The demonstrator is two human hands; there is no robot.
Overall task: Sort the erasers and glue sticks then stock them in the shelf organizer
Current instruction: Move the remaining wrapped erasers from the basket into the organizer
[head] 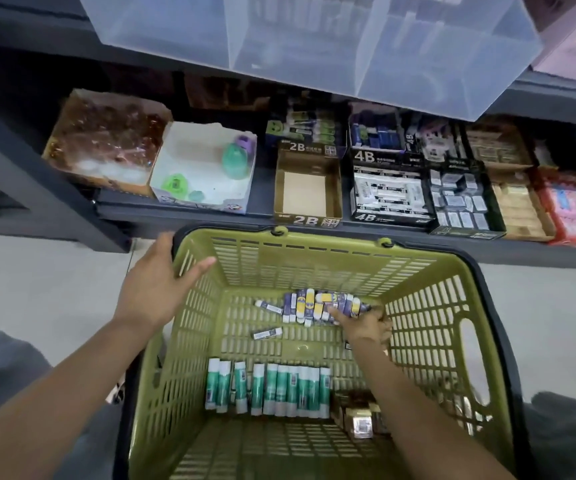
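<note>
A green plastic basket (pixel 428 306) stands on the floor below the shelf. Inside, a row of several green-and-white glue sticks (pixel 269 389) lies near me. At the far end lies a pile of purple-and-yellow erasers (pixel 317 304), with two loose ones (pixel 267 333) beside it. My right hand (pixel 366 325) reaches into the pile, its fingers curled around some erasers. My left hand (pixel 162 282) rests on the basket's far left rim with fingers extended. An empty cardboard 2B box (pixel 305 194) sits on the shelf straight ahead.
The dark shelf (pixel 182 211) holds a 4B eraser box (pixel 388 195), other stationery boxes to the right, and a white box with green items (pixel 203 168). A clear plastic bin (pixel 314 46) overhangs above. Small gold boxes (pixel 361 422) lie in the basket's near right corner.
</note>
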